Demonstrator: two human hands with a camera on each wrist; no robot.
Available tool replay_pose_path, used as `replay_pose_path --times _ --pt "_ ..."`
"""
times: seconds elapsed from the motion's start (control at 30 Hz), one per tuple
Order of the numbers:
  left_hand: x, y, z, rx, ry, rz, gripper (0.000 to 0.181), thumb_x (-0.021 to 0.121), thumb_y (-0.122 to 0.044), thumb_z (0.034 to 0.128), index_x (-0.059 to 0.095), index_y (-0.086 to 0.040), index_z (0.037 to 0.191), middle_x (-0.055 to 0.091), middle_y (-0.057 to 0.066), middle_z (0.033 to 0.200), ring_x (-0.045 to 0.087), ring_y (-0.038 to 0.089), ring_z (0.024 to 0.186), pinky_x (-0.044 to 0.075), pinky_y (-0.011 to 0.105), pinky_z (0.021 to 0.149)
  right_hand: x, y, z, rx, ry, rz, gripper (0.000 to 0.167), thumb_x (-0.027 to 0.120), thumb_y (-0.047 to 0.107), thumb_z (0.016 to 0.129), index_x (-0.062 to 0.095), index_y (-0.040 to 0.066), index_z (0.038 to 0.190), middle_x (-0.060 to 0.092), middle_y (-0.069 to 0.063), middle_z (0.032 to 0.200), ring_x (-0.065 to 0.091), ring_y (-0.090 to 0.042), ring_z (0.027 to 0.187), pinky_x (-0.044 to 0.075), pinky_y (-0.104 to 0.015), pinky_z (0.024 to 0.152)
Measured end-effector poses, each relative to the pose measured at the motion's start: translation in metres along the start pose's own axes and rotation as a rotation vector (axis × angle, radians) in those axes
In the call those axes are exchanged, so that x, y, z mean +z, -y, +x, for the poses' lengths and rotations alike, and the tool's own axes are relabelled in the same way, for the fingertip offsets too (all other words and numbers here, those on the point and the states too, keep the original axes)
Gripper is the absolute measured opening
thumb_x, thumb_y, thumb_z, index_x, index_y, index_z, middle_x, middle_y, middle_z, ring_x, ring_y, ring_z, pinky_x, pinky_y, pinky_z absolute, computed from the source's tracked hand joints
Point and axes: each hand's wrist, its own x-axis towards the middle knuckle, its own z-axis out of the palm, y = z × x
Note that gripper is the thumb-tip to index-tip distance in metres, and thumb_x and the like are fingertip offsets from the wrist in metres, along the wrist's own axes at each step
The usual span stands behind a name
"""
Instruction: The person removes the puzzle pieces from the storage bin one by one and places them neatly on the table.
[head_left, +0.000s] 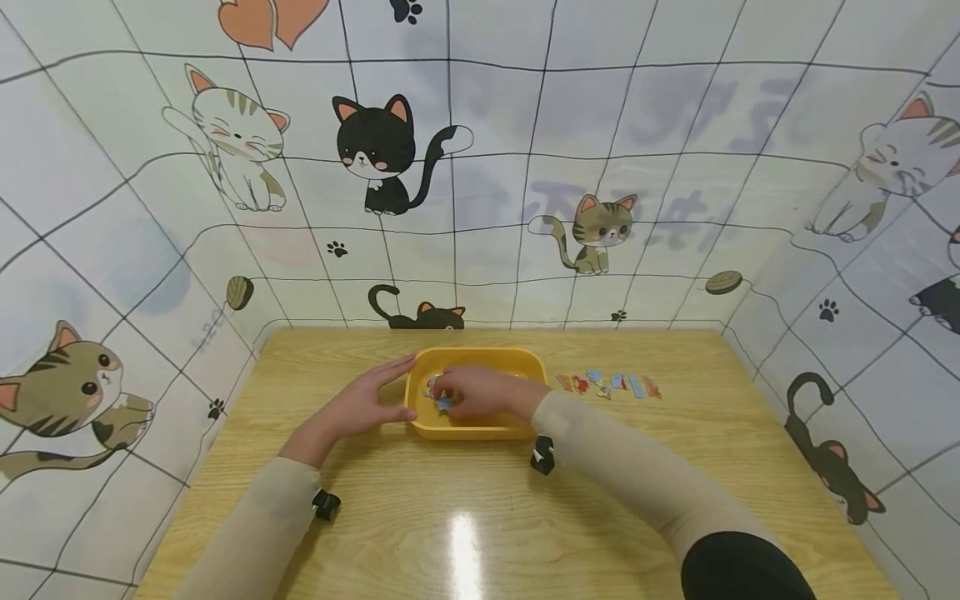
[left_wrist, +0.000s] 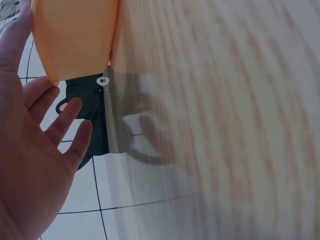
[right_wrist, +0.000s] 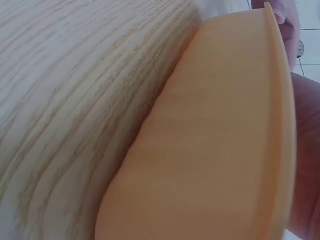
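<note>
A yellow plastic tray point(head_left: 472, 434) sits on the wooden table. My left hand point(head_left: 360, 406) touches its left end, thumb near the front corner and fingertips at the back corner. In the left wrist view, the left hand's point(left_wrist: 35, 145) lower fingers extend loosely below the tray's wall point(left_wrist: 75, 40). My right hand point(head_left: 480, 391) reaches into the tray, fingers bent downward among small colourful flat pieces point(head_left: 445, 404). Whether it pinches one is not clear. The tray's wall point(right_wrist: 210, 125) hides the right fingers in the right wrist view.
Right of the tray, several small coloured cut-out pieces point(head_left: 600, 383) lie in a row on the table point(head_left: 405, 517). A white wall covering point(head_left: 487, 108) with grid lines and cartoon cats surrounds the table's back and sides.
</note>
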Motion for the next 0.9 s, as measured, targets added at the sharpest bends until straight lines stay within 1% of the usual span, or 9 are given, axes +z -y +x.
replay_pose_path --times 0.17,0.23,0.37,0.47,0.53,0.7,0.77,0.8,0.9 --pt "0.000 0.000 0.001 -0.011 0.005 -0.007 0.096 0.089 -0.042 0.0949 0.039 -0.019 0.174 0.030 -0.004 0.181 0.028 0.038 0.166 0.024 0.069 0.130 -0.009 0.000 -0.012 0.033 -0.007 0.009 0.031 0.079 0.017 0.100 0.074 0.015 0.131 0.069 -0.001 0.124 0.066 -0.013 0.095 0.058 -0.031 0.090" --pt "0.001 0.001 0.001 -0.007 0.001 -0.008 0.097 0.089 -0.043 0.0947 0.039 -0.019 0.174 0.030 -0.003 0.181 0.028 0.038 0.165 0.024 0.069 0.130 -0.012 -0.001 -0.016 0.040 -0.009 0.007 0.031 0.079 0.018 0.101 0.073 0.016 0.132 0.069 0.000 0.123 0.065 -0.012 0.093 0.058 -0.030 0.089" --pt "0.000 0.001 0.001 -0.012 -0.004 -0.011 0.097 0.090 -0.044 0.0942 0.040 -0.019 0.174 0.031 -0.003 0.181 0.029 0.038 0.165 0.024 0.068 0.130 -0.021 -0.002 -0.026 0.036 -0.031 0.018 0.031 0.077 0.013 0.101 0.073 0.013 0.132 0.070 -0.001 0.123 0.064 -0.014 0.089 0.058 -0.031 0.086" --pt "0.000 -0.001 0.001 -0.018 -0.007 -0.014 0.097 0.090 -0.043 0.0940 0.040 -0.018 0.173 0.031 -0.003 0.181 0.029 0.039 0.165 0.024 0.069 0.130 -0.028 -0.002 -0.035 0.037 -0.059 0.023 0.032 0.077 0.009 0.100 0.073 0.010 0.132 0.069 -0.003 0.124 0.064 -0.015 0.087 0.058 -0.032 0.084" --pt "0.000 -0.001 0.001 -0.018 -0.007 -0.014 0.097 0.090 -0.042 0.0939 0.041 -0.017 0.173 0.031 -0.003 0.181 0.029 0.039 0.165 0.023 0.069 0.131 -0.033 -0.003 -0.041 0.047 -0.076 0.011 0.033 0.076 0.009 0.100 0.073 0.009 0.134 0.069 -0.003 0.124 0.063 -0.015 0.086 0.058 -0.032 0.082" --pt "0.001 0.000 0.000 -0.006 -0.011 -0.010 0.097 0.090 -0.044 0.0940 0.041 -0.015 0.173 0.031 0.002 0.181 0.028 0.041 0.165 0.023 0.071 0.130 -0.041 -0.011 -0.060 0.073 -0.124 -0.025 0.032 0.076 0.013 0.101 0.073 0.013 0.133 0.066 0.002 0.119 0.062 -0.014 0.086 0.057 -0.031 0.077" --pt "0.001 -0.001 -0.001 -0.001 -0.011 -0.010 0.098 0.090 -0.045 0.0942 0.041 -0.014 0.173 0.031 0.003 0.181 0.028 0.042 0.165 0.023 0.072 0.129 -0.044 -0.015 -0.068 0.071 -0.150 -0.020 0.032 0.076 0.013 0.100 0.073 0.013 0.132 0.065 0.001 0.117 0.063 -0.016 0.086 0.057 -0.033 0.077" --pt "0.001 -0.001 -0.001 -0.002 -0.011 -0.009 0.097 0.090 -0.044 0.0942 0.041 -0.014 0.173 0.031 0.002 0.181 0.028 0.042 0.165 0.023 0.072 0.129 -0.046 -0.017 -0.072 0.075 -0.160 -0.018 0.033 0.076 0.013 0.100 0.073 0.012 0.132 0.064 0.002 0.116 0.063 -0.016 0.086 0.057 -0.033 0.076" --pt "0.000 -0.002 0.000 -0.002 -0.007 -0.018 0.099 0.090 -0.047 0.0935 0.041 -0.014 0.173 0.031 0.001 0.181 0.028 0.041 0.165 0.023 0.070 0.130 -0.050 -0.024 -0.085 0.084 -0.196 -0.013 0.033 0.076 0.014 0.100 0.072 0.011 0.132 0.063 0.001 0.115 0.064 -0.019 0.088 0.056 -0.033 0.076"
